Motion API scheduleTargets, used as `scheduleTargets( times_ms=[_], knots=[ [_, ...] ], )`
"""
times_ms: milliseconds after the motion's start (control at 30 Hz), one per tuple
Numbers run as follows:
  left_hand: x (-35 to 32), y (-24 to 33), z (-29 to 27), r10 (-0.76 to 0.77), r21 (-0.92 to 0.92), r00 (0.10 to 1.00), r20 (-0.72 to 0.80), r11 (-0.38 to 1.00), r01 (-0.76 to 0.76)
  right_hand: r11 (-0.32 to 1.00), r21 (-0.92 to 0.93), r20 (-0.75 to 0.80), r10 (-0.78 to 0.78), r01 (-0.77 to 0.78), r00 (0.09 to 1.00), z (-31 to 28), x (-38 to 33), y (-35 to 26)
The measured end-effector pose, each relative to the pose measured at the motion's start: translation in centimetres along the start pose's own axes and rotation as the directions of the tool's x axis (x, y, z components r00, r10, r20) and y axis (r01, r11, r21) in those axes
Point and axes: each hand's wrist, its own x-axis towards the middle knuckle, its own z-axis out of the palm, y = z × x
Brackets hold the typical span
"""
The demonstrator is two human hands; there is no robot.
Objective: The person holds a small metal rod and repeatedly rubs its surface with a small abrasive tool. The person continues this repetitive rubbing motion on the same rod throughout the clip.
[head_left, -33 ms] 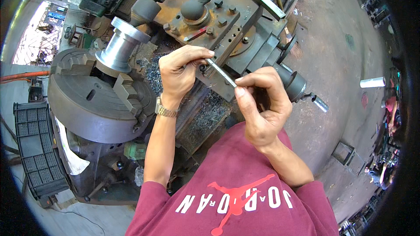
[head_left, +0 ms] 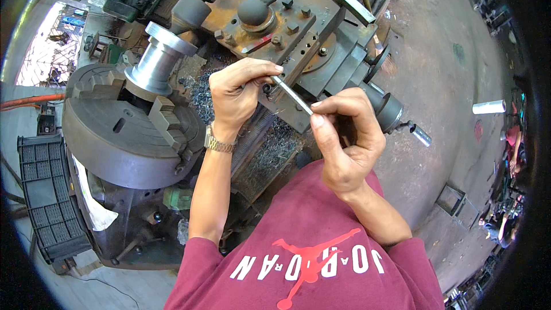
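Between my two hands I hold a slim, straight metal bar [head_left: 292,94], slanting down to the right. My left hand [head_left: 238,89], with a metal-band watch [head_left: 219,141] at the wrist, pinches its upper end between thumb and fingers. At the lower end, my right hand [head_left: 350,143] grips it between thumb and index finger. Behind the bar lies a lathe's square tool post [head_left: 298,51] with several bolts and a round-knobbed lever [head_left: 253,11]. Left of my hands, a flanged, shiny metal workpiece [head_left: 154,60] sits in the jaws of a big lathe chuck [head_left: 129,163].
Curly metal chips [head_left: 267,158] cover the lathe bed under my forearms. A handwheel shaft with a crank handle [head_left: 420,135] juts out at right. On the floor stand a white cylinder [head_left: 489,108] and a square frame [head_left: 450,201]. A dark crate [head_left: 51,195] is at far left.
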Motion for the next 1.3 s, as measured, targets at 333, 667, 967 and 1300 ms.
scheduleTargets(
  times_ms=[333, 667, 967, 1300],
  knots=[
    [0.6, -2.9, -0.2, 0.124, -0.092, 0.992, 0.025, 0.988, -0.121, 0.985, -0.134, -0.053, -0.119, 0.111, 0.992, 0.7, -0.6, 1.0],
    [-0.5, -2.8, 1.1, 0.087, -0.024, 0.994, -0.069, 0.996, -0.089, 0.972, 0.105, -0.236, 0.228, -0.209, 0.945, -1.1, 5.2, 3.5],
    [-0.6, -1.9, 1.8, -0.014, -0.047, 0.998, -0.055, 0.999, 0.011, 0.976, 0.200, -0.535, 0.187, -0.091, 0.824, -0.1, 6.4, 5.2],
    [-1.3, -0.7, 4.4, -0.180, -0.220, 0.926, -0.331, 0.969, 0.110, 0.968, 0.136, -0.397, 0.247, -0.209, 0.884, -4.1, 12.7, 10.6]
  ],
)
